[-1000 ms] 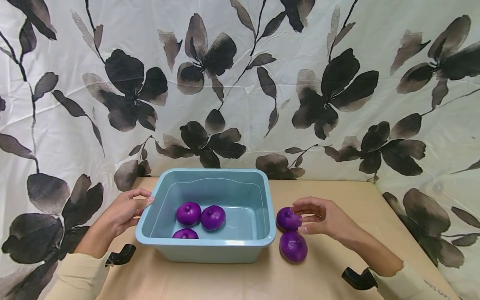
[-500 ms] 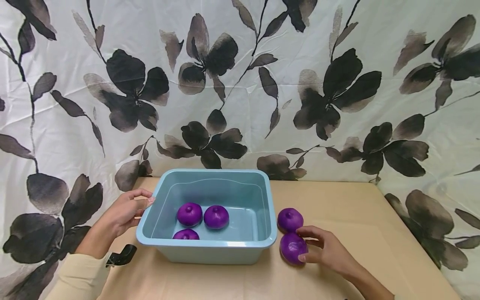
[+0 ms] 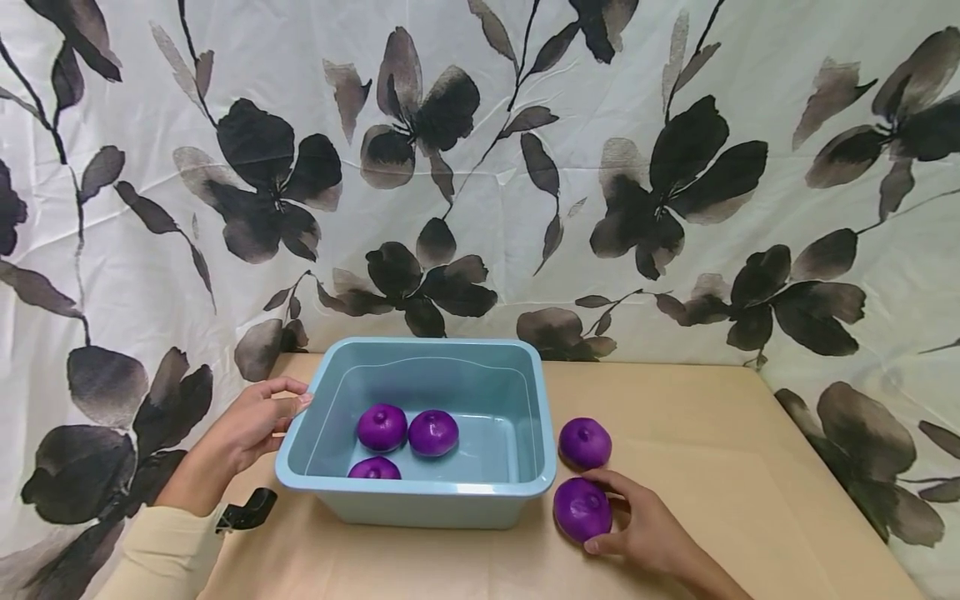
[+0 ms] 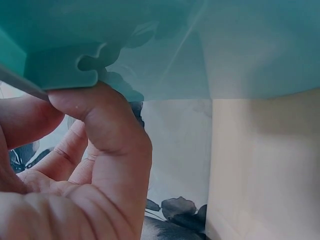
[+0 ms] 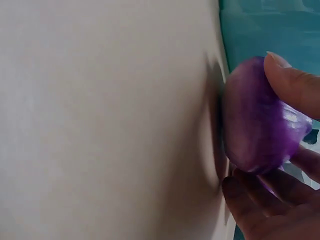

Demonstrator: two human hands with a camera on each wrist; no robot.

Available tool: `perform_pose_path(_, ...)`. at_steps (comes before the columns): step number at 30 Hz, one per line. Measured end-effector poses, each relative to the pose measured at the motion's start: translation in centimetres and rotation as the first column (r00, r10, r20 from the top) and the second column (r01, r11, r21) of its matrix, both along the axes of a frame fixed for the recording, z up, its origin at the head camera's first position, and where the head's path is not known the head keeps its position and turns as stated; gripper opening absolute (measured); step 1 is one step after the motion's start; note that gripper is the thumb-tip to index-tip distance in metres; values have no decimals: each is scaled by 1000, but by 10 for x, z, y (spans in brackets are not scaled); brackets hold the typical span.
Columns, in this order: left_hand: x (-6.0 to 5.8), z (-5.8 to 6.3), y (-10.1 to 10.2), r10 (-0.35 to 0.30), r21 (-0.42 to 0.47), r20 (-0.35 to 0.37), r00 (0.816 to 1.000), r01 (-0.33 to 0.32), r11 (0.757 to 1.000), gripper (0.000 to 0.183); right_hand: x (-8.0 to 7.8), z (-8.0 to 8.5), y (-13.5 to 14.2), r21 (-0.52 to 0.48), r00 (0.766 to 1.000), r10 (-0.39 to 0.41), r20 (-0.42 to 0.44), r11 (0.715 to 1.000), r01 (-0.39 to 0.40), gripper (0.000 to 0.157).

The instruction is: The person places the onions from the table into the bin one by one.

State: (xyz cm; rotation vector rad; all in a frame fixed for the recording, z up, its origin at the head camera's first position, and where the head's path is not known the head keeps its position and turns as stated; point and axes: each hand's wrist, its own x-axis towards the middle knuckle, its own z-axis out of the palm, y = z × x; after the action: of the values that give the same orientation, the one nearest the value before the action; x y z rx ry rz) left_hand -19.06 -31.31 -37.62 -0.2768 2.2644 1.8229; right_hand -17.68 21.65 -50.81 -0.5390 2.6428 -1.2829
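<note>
While the near onion (image 3: pixel 581 508) sat at the lower right of the head view, just beside the blue tub (image 3: pixel 416 484) on the bench (image 3: pixel 675 408), the step in hand looked to be getting a sure hold on it. Doing that well called for thumb and fingers on opposite sides at its widest part, since the glossy skin might slip, without nudging the far onion (image 3: pixel 585 443) just above it in the frame. The right hand (image 3: pixel 648 525) had its fingers (image 5: pixel 244 197) and thumb (image 5: pixel 294 85) clamped on the near onion from opposite sides; whether it was off the bench could not be told. At frame left, the left hand (image 3: pixel 251 429) pinched the tub's rim between thumb and forefinger, its other fingers loose; a light, steady pinch suited this.
</note>
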Motion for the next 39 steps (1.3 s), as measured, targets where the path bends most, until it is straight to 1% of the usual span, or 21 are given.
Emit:
perform_pose_path(4,0,0,0,12,2,-2,1000,-12,1000,26,1,-3,-5,27,998,-3,-59,1000,4,85)
perform_pose_path(8,0,-1,0,12,11,-8,1000,-12,1000,26,3,1,-6,9,999,-31,-33,999,31,84)
perform_pose_path(13,-1,-1,2,10,8,-9,1000,-10,1000,26,4,13,-3,-10,998,-58,13,998,58,86)
perform_pose_path(18,-3,-1,2,15,4,-5,1000,-15,1000,28,4,31,0,-31,999,-54,1,998,54,85)
perform_pose_path(25,-4,4,0,-3,-47,22,1000,4,999,34,3,61,1,-93,994,1,-110,996,-11,82)
perform_pose_path(28,-6,7,-1,-11,-58,47,999,14,998,34,2,76,-1,-100,991,7,-130,995,-20,81)
perform_pose_path(32,-7,10,-3,-12,-69,79,997,18,997,34,1,95,-4,-104,992,18,-125,994,-31,80)
perform_pose_path(34,-7,10,-3,-20,-78,83,996,26,997,35,0,104,-5,-100,992,24,-127,994,-37,79)
perform_pose_path(39,-9,13,-2,-33,-100,97,995,42,994,39,-4,123,-6,-98,986,66,-152,992,-82,77)
